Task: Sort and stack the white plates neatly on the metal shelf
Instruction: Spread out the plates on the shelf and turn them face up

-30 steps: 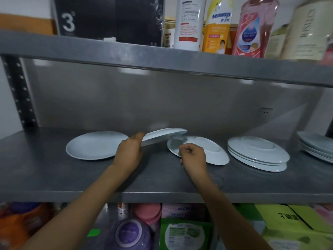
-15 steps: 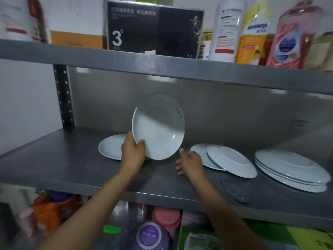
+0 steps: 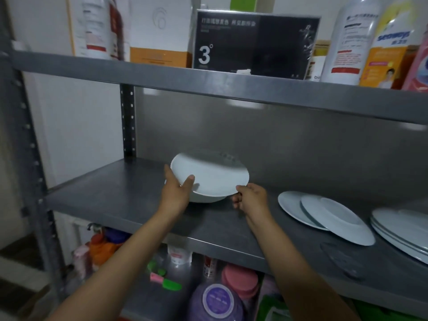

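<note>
Two hands at the metal shelf (image 3: 129, 205), both on one white plate (image 3: 215, 179). Left hand (image 3: 177, 194) grips its left rim, thumb curled over the face, fingers behind. Right hand (image 3: 251, 201) pinches its right rim, fingers curled. Plate tilts, near edge low over a second plate (image 3: 203, 198) lying flat beneath; contact unclear. Right of that: two overlapping plates (image 3: 324, 216), then a stack (image 3: 403, 230) cut by the frame, count unclear. Left of the held plate, bare shelf up to the perforated post (image 3: 127, 121).
</note>
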